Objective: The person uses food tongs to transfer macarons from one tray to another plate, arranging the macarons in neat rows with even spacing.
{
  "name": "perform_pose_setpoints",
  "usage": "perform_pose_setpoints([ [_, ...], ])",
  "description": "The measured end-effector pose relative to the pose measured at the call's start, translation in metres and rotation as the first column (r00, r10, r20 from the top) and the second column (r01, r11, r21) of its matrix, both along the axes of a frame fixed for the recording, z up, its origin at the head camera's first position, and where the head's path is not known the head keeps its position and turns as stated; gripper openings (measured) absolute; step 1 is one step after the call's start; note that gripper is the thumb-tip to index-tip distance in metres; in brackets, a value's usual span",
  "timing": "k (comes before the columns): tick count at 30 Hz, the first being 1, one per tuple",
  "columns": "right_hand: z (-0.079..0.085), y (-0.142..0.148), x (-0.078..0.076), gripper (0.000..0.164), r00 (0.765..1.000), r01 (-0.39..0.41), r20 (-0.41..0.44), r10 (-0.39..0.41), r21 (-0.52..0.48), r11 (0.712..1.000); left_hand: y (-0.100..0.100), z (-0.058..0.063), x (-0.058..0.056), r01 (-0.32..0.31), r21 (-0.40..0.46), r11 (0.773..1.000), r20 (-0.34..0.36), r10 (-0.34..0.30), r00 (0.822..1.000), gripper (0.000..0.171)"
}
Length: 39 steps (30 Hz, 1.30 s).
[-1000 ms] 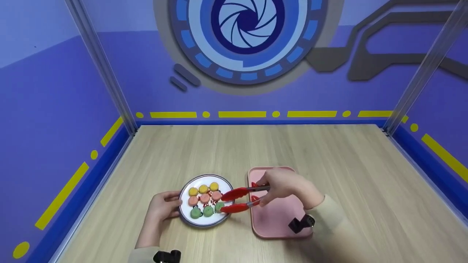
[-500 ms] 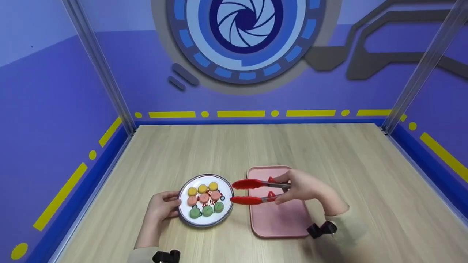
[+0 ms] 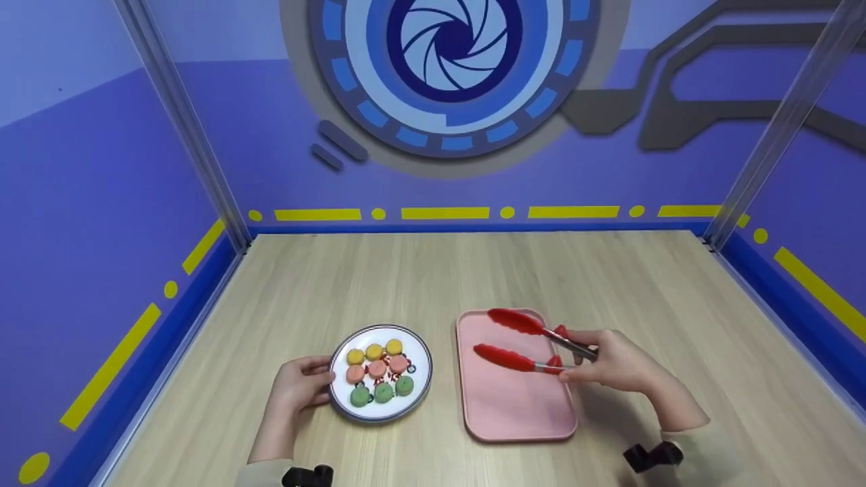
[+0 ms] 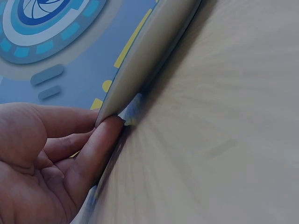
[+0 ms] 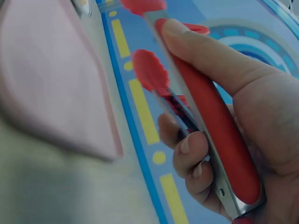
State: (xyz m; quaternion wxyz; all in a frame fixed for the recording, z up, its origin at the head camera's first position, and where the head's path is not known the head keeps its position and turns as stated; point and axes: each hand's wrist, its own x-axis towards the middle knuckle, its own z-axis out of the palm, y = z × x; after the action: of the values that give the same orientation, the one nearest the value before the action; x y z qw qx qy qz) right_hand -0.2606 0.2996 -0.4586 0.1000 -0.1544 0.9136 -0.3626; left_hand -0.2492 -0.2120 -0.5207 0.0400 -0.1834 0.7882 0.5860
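A round white plate with a dark rim stands on the table, left of centre. On it lie rows of small round sweets like macarons: yellow, pink and green. My left hand pinches the plate's left rim; in the left wrist view the thumb and a finger grip its edge. My right hand holds red-tipped metal tongs, their arms spread with nothing between the tips. The tongs hang over a pink tray. In the right wrist view the fingers wrap the red handle.
The pale wooden table runs back to a blue patterned wall with yellow dashes. Side walls with metal corner posts enclose it left and right. The pink tray sits right of the plate, with a gap between.
My right hand has drawn the tongs away from the plate to the right, over the tray, and turned them. The left hand and plate stay in place; the sweets look the same.
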Motion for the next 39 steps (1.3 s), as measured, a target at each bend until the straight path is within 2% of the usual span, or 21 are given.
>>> perform_pose_setpoints([
  [4,-0.005,0.015,0.009,0.094,0.993,0.118,0.002,-0.118,-0.019,0.993,-0.001,0.0,0.0,0.009,0.009,1.0,-0.013,-0.009,1.0,0.041],
  [8,-0.009,0.024,0.017,0.092,0.964,0.267,-0.015,-0.267,0.001,0.964,-0.001,0.0,0.0,0.015,0.017,1.0,-0.018,-0.014,1.0,0.042],
  [13,-0.015,0.033,0.025,0.095,0.89,0.456,0.012,-0.456,-0.003,0.89,-0.001,0.001,0.0,0.022,0.024,0.999,-0.021,-0.021,1.0,0.042],
  [18,-0.019,0.041,0.033,0.111,0.803,0.589,0.095,-0.589,0.026,0.807,-0.002,0.001,0.0,0.022,0.011,1.0,-0.018,-0.022,1.0,0.042],
  [21,-0.023,0.046,0.037,0.119,0.763,0.632,0.149,-0.629,0.031,0.774,-0.002,0.0,0.0,0.02,0.006,1.0,-0.017,-0.019,1.0,0.043],
  [27,-0.032,0.054,0.045,0.12,0.713,0.671,0.212,-0.668,0.067,0.738,-0.001,0.001,-0.001,0.013,0.014,1.0,-0.016,-0.013,1.0,0.042],
  [31,-0.039,0.054,0.046,0.121,0.7,0.672,0.209,-0.683,0.133,0.729,-0.001,0.001,-0.001,0.009,0.007,1.0,-0.005,-0.009,1.0,0.042],
  [34,-0.043,0.051,0.045,0.119,0.705,0.665,0.179,-0.687,0.171,0.727,0.0,0.001,-0.001,0.008,0.0,1.0,0.002,-0.008,1.0,0.042],
  [39,-0.045,0.045,0.046,0.114,0.696,0.663,0.153,-0.701,0.239,0.71,0.0,0.001,-0.001,0.012,-0.004,1.0,-0.001,-0.012,1.0,0.042],
])
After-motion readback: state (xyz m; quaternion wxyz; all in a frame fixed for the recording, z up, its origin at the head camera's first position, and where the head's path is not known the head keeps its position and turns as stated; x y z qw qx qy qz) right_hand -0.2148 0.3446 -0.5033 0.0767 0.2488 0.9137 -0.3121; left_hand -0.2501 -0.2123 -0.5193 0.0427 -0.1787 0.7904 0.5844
